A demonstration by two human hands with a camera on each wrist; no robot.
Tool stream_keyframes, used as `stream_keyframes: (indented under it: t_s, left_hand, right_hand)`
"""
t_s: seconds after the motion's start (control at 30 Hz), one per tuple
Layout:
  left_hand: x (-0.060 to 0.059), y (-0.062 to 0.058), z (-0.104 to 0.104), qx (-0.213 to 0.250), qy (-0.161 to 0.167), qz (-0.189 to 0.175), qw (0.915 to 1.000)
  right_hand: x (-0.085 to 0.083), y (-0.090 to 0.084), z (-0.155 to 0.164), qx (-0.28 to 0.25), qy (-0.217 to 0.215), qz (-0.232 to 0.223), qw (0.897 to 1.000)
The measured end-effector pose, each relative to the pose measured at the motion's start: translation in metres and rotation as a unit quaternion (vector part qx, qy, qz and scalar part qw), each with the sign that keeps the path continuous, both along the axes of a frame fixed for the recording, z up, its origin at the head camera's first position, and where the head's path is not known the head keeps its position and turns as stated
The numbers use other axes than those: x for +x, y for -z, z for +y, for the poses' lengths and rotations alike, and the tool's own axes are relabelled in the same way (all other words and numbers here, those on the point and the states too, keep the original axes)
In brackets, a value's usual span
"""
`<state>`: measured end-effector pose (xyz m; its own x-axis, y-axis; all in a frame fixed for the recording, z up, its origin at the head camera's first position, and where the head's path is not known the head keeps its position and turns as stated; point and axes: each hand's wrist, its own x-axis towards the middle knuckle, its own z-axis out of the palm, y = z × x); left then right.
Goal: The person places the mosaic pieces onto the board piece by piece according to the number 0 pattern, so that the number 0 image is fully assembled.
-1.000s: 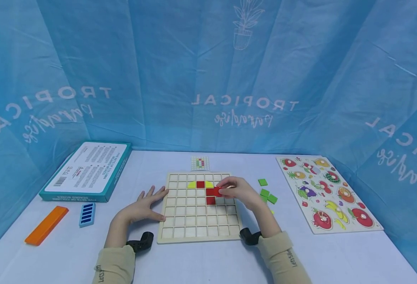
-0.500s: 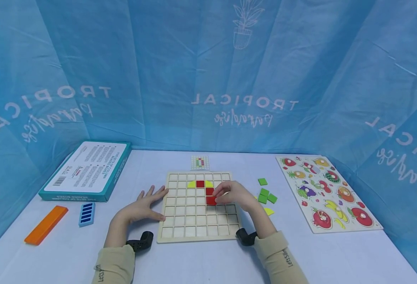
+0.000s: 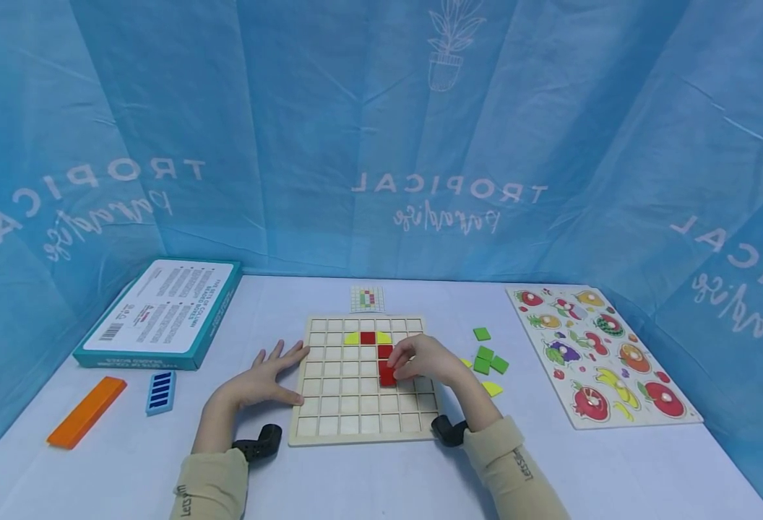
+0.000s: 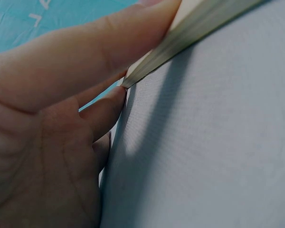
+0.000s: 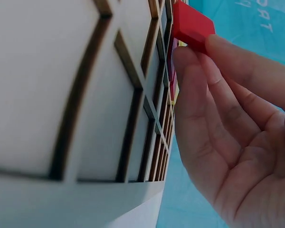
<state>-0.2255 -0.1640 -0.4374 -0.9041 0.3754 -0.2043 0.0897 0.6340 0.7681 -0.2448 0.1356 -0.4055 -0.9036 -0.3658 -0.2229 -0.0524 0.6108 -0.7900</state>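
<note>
- Head view: right hand [image 3: 423, 361] narrow, thumb and fingers pinching a red tile [image 3: 386, 377]. Tile sits at the left of that hand, over the grid board [image 3: 362, 439]. Can't tell if it touches the board.
- Just beyond its fingertips: second red tile [image 3: 385, 351], in a cell. Farther out and to the left: third red tile [image 3: 368, 338], between two yellow pieces [image 3: 352, 339].
- Right of right hand, on the counter [image 3: 342, 484]: green tiles [image 3: 483, 359], plus loose yellow pieces [image 3: 492, 388] near the wrist. Fruit board [image 3: 570, 375] well apart, farther right.
- Left hand [image 3: 261, 380] wide, fingers spread, thumb and index finger touching the grid board's left edge.
- Left of left hand: blue slotted tray [image 3: 160, 392], then orange block [image 3: 87, 413]. Teal box [image 3: 160, 307] beyond both.
- Pattern card [image 3: 367, 299] ahead of both hands, just past the grid board's far edge.
- Left wrist view: left hand's thumb lies along the grid board's side, another fingertip at its corner. Counter to the right of the hand.
- Right wrist view: red tile held by one end between fingertips. Grid cells left of the hand; red and yellow pieces behind the fingertips, seen edge-on.
</note>
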Motion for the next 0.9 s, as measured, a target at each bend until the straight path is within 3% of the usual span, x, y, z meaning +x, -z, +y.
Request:
stream_keyframes:
  t_s: [0.67,0.9]
  left_hand:
    - [-0.0021,0.0012,-0.0004,0.001,-0.005,-0.001,1.0000]
    - [-0.0016,0.0012,-0.0003,0.001,-0.005,-0.004,1.0000]
  right_hand:
    - [0.0025,-0.0010,-0.0061,0.096,-0.031,0.036,0.994]
    - [0.0041,-0.0031,-0.0039,0.099,-0.036,0.029,0.994]
